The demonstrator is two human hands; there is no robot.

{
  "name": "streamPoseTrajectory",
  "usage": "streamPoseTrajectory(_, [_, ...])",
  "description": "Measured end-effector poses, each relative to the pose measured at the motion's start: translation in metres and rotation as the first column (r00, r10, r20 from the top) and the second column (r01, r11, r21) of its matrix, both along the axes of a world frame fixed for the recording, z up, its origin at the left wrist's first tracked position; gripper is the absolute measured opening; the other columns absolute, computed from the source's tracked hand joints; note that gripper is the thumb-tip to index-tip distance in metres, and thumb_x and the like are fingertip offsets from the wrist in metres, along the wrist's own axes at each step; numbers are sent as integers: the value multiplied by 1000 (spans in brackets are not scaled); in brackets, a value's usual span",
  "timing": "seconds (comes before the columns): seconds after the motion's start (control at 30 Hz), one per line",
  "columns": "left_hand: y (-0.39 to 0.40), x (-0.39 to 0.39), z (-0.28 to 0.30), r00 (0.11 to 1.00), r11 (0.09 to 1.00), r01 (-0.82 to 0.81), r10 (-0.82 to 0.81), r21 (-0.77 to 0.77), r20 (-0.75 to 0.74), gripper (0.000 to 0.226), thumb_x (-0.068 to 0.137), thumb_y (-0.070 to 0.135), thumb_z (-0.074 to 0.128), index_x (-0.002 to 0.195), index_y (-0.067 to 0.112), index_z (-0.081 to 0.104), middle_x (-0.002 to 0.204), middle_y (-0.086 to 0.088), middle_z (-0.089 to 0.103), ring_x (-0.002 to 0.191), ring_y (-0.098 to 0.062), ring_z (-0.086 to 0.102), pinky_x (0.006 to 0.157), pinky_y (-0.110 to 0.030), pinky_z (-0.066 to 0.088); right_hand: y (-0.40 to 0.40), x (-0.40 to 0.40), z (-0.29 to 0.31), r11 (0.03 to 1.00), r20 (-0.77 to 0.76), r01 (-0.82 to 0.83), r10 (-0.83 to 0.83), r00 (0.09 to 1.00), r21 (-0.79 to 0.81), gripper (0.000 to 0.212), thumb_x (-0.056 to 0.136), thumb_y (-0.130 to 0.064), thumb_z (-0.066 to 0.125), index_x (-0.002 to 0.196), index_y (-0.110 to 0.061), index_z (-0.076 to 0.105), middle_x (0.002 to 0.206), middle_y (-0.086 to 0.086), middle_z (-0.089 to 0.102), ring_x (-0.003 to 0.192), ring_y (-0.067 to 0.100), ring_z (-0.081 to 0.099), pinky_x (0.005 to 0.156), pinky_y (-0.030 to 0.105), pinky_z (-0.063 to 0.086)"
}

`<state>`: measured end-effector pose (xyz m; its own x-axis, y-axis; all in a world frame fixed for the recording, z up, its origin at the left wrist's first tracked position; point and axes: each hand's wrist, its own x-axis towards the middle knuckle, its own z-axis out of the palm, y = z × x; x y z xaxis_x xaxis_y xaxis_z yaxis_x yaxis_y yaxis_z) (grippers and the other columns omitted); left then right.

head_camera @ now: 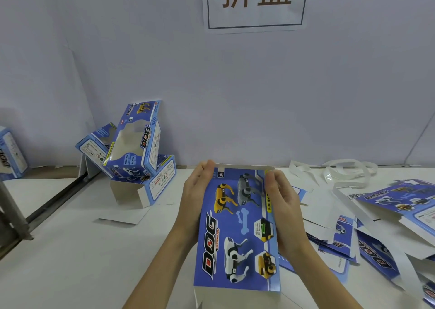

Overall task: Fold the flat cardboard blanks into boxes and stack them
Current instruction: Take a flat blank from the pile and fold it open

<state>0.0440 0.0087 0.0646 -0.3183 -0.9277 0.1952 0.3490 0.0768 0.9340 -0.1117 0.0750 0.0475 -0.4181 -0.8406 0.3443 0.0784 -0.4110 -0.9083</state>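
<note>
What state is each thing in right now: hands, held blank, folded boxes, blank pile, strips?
Left hand: open, straight fingers pressing the blank's left edge.
Right hand: open, fingers along the blank's right edge.
Held blank: between both hands, printed side up, not yet a closed box.
Folded boxes: formed, heaped at tilts by the wall, not neatly stacked.
Blank pile: flat, loosely overlapping, on the right.
White strips: loose, curled, by the wall.

Light is bright, even and cool; shadows on the white surface [70,250] are soft and faint; wide-angle distortion bends the edges; the whole picture is slightly soft, without glare.
</note>
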Motion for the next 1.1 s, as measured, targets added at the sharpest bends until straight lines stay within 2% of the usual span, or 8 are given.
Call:
streamPoseTrajectory(0.1, [-2, 3, 4, 996, 996, 82, -83, 32, 16, 95, 63, 79, 82, 113, 3, 56, 106, -28, 69, 80, -30, 73, 72, -40, 61, 0, -1, 7, 990, 172, -92, 73, 982, 107, 89, 72, -87, 61, 131, -21, 69, 116, 10, 78, 108, 28, 76, 89, 41, 64])
streamPoseTrajectory(0.23, [-5, 9, 5, 957, 942, 284, -289, 182, 5, 71, 75, 83, 69, 102, 18, 74, 99, -15, 78, 81, -28, 77, 71, -37, 62, -4, -7, 12, 961, 306, -181, 112, 945, 210, 65, 83, -78, 52, 113, -25, 74, 107, 11, 81, 98, 28, 79, 87, 44, 63])
streamPoseTrajectory(0.33, [-3, 5, 7, 959, 944, 245, -269, 219, 86, 61, 78, 83, 62, 80, 24, 76, 82, -9, 79, 67, -24, 77, 61, -31, 61, -7, -5, 9, 953, 234, -172, 112, 966, 251, 61, 87, -68, 56, 118, -18, 73, 108, 10, 81, 97, 26, 79, 86, 44, 64])
streamPoseTrajectory(0.5, [-5, 2, 2, 974, 983, 169, -177, 68, 138, 29, 99, 46, 66, 114, 22, 61, 114, -25, 72, 90, -38, 76, 70, -40, 62, -6, -11, 3, 993, 8, -44, 43, 999, 108, 18, 107, -37, 56, 114, -33, 72, 115, 3, 77, 109, 29, 74, 92, 50, 60])
streamPoseTrajectory(0.57, [-4, 2, 2, 984, 991, 132, -136, 36, 118, 11, 103, 27, 62, 112, 23, 67, 111, -24, 73, 86, -33, 75, 66, -36, 61, -7, -15, 1, 997, -62, 12, -7, 998, 79, 21, 109, -22, 54, 116, -31, 72, 107, 3, 75, 107, 31, 72, 88, 52, 62])
streamPoseTrajectory(0.73, [-3, 0, 3, 993, 999, 49, -50, 9, 107, 25, 98, 8, 59, 108, 21, 79, 97, -13, 77, 76, -23, 76, 57, -29, 58, -7, -16, 3, 991, 46, -1, -5, 999, 130, 29, 106, -12, 55, 109, -29, 78, 93, 8, 74, 83, 26, 74, 66, 39, 64])
streamPoseTrajectory(0.93, [-3, 1, 3, 993, 1000, 15, -16, 14, 116, 19, 100, 8, 57, 96, 12, 76, 95, -14, 77, 76, -24, 76, 56, -28, 58, -9, -13, 1, 985, 104, -22, 4, 995, 169, 34, 107, -12, 52, 95, -25, 81, 105, 19, 74, 97, 40, 75, 68, 47, 66])
streamPoseTrajectory(1.1, [-2, 0, 6, 994, 997, 50, -56, 63, 97, 36, 99, 46, 62, 84, 16, 76, 88, -13, 78, 70, -23, 75, 59, -27, 59, -9, -5, -3, 992, 24, 33, -36, 999, 123, 40, 107, -7, 48, 94, -26, 80, 101, 12, 74, 104, 44, 71, 85, 66, 60])
